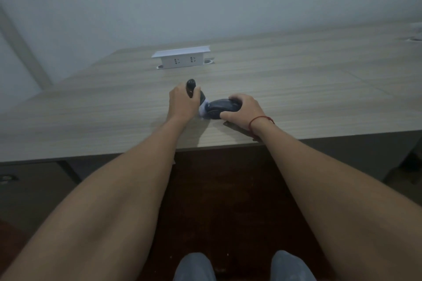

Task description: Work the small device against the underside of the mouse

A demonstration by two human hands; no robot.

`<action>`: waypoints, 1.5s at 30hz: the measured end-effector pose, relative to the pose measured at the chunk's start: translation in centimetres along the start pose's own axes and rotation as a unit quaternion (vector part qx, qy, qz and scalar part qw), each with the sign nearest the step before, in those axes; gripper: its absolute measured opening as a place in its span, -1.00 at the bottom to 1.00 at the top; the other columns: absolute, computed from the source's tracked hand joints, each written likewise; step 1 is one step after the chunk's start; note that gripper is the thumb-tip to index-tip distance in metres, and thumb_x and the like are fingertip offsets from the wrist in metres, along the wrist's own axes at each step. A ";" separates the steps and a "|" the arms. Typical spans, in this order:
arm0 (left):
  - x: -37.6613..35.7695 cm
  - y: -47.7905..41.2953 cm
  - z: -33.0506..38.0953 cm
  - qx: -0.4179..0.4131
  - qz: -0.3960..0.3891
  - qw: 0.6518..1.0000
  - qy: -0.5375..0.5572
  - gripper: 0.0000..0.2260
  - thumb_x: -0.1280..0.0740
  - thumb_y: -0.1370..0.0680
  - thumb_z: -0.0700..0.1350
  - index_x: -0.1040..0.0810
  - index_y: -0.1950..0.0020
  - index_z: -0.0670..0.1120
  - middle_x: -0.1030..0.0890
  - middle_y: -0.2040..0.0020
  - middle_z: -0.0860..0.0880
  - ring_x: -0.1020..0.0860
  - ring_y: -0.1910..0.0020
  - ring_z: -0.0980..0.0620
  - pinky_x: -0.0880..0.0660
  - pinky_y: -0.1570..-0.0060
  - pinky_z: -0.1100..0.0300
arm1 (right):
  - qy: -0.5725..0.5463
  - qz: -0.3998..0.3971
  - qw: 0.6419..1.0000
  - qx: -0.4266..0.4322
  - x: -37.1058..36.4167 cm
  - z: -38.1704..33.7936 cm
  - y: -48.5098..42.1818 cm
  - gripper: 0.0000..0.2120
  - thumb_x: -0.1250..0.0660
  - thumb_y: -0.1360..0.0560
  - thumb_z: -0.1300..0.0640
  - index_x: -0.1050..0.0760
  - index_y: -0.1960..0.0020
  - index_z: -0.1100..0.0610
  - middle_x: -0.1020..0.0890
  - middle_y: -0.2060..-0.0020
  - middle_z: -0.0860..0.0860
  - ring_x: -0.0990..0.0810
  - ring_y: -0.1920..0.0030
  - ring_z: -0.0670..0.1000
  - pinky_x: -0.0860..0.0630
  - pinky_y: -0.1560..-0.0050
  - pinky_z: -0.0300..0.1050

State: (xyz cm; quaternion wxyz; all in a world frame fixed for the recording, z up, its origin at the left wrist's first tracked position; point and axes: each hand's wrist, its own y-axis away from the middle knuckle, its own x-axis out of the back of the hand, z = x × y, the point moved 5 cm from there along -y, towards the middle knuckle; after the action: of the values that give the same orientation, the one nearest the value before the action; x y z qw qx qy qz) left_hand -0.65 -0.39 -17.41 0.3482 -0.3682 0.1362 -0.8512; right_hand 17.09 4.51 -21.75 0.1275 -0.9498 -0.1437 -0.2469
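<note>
Mouse (220,108) gripped, white cloth (203,109) alongside, socket box (181,58) behind

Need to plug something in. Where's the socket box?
In the head view, the white socket box stands on the table, centre-left, beyond the left hand.

Pale wood-grain desk (296,80), white socket box (181,58) (two outlets), dark mouse (219,109)

Our desk, near edge

On the desk (296,80), our left hand (182,104) holds a tool (190,88) left of the mouse (220,109) — our right hand (245,110) on it — socket box (182,58) behind.
</note>
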 end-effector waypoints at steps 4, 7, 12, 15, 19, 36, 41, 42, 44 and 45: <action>0.2 0.8 1.7 -0.028 0.041 0.998 0.029 -0.79 -0.27 -0.57 -0.09 -0.56 0.10 -0.23 -0.57 0.17 -0.13 -0.50 0.19 0.01 -0.34 0.23 0.26 | -0.003 0.006 1.000 -0.003 0.0 0.1 -0.1 -0.29 -0.50 -0.21 -0.04 -0.46 -0.34 0.01 -0.56 -0.22 0.02 -0.55 -0.19 0.09 -0.58 -0.20 0.13; -0.5 1.4 0.7 -0.021 0.011 1.000 -0.018 -0.82 -0.26 -0.59 -0.09 -0.52 0.03 -0.21 -0.52 0.09 -0.10 -0.48 0.13 0.01 -0.34 0.21 0.29 | -0.010 0.002 1.000 -0.002 0.0 0.2 -0.1 -0.35 -0.52 -0.28 0.06 -0.45 -0.35 0.03 -0.53 -0.16 -0.01 -0.55 -0.16 0.07 -0.61 -0.16 0.10; 0.1 1.3 0.9 -0.037 0.023 0.999 -0.019 -0.82 -0.25 -0.59 -0.08 -0.49 0.09 -0.19 -0.51 0.12 -0.11 -0.46 0.14 -0.01 -0.37 0.15 0.19 | -0.008 -0.002 1.000 0.004 0.1 0.2 -0.2 -0.36 -0.52 -0.32 0.11 -0.43 -0.37 0.05 -0.53 -0.19 0.00 -0.53 -0.14 0.04 -0.60 -0.14 -0.01; 0.4 1.4 2.2 -0.032 0.064 0.996 0.047 -0.81 -0.27 -0.57 -0.11 -0.53 0.06 -0.23 -0.53 0.14 -0.13 -0.47 0.16 0.00 -0.42 0.15 0.16 | -0.010 -0.001 1.000 0.005 0.1 0.2 -0.2 -0.36 -0.51 -0.34 0.11 -0.42 -0.38 0.06 -0.51 -0.17 -0.02 -0.52 -0.13 0.02 -0.54 0.08 -0.22; -0.6 1.6 1.3 -0.011 0.030 0.999 0.012 -0.79 -0.26 -0.58 -0.08 -0.52 -0.04 -0.22 -0.55 0.03 -0.13 -0.51 0.07 0.00 -0.47 0.09 0.15 | 0.012 0.003 1.000 0.018 0.0 0.2 -0.3 -0.38 -0.49 -0.36 0.09 -0.43 -0.39 0.07 -0.52 -0.19 0.02 -0.50 -0.09 0.00 -0.48 0.07 -0.22; -0.6 0.7 0.1 -0.008 0.002 1.000 -0.021 -0.77 -0.28 -0.58 -0.05 -0.53 -0.04 -0.22 -0.58 -0.01 -0.18 -0.55 0.05 -0.07 -0.47 0.07 0.12 | 0.054 -0.001 0.998 0.022 0.0 -0.1 -0.6 -0.20 -0.42 -0.42 -0.23 -0.26 -0.52 0.09 -0.48 -0.35 0.08 -0.46 -0.33 0.10 -0.46 -0.33 0.07; -0.7 0.9 1.3 -0.010 0.008 0.999 0.033 -0.81 -0.27 -0.59 -0.09 -0.52 -0.04 -0.21 -0.55 0.01 -0.13 -0.51 0.05 -0.03 -0.50 -0.01 0.07 | -0.004 -0.006 1.000 0.005 0.2 -0.1 -0.2 -0.25 -0.44 -0.47 -0.06 -0.21 -0.54 0.11 -0.45 -0.42 0.06 -0.45 -0.37 0.07 -0.43 -0.35 0.00; -0.9 1.0 1.4 -0.010 -0.006 0.999 0.031 -0.81 -0.27 -0.59 -0.08 -0.52 -0.04 -0.20 -0.55 0.01 -0.12 -0.51 0.05 -0.02 -0.50 0.01 0.09 | -0.004 -0.004 1.000 0.003 0.2 -0.1 -0.2 -0.28 -0.43 -0.48 -0.04 -0.22 -0.54 0.11 -0.44 -0.44 0.07 -0.44 -0.39 0.08 -0.41 -0.36 -0.01; -1.0 1.2 1.1 -0.005 -0.020 0.999 0.028 -0.81 -0.29 -0.58 -0.07 -0.54 0.00 -0.20 -0.54 0.08 -0.08 -0.51 0.11 -0.01 -0.48 0.08 0.11 | -0.001 0.013 1.000 0.000 0.2 -0.1 -0.3 -0.34 -0.39 -0.51 -0.02 -0.26 -0.53 0.13 -0.41 -0.47 0.09 -0.40 -0.43 0.10 -0.37 -0.35 -0.02; -0.9 1.2 0.8 -0.002 -0.019 0.999 0.031 -0.81 -0.30 -0.57 -0.07 -0.55 0.05 -0.19 -0.54 0.14 -0.07 -0.51 0.16 -0.01 -0.49 0.11 0.09 | -0.003 0.026 1.000 0.000 0.3 -0.1 -0.3 -0.37 -0.37 -0.52 0.00 -0.28 -0.51 0.13 -0.41 -0.47 0.10 -0.39 -0.44 0.11 -0.36 -0.35 -0.03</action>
State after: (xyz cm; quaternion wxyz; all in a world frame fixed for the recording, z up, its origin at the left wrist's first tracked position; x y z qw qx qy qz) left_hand 0.91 -0.60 -17.91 0.3267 -0.3453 0.1418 -0.8683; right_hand 17.14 4.85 -21.46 0.1332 -0.9540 -0.1196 -0.2407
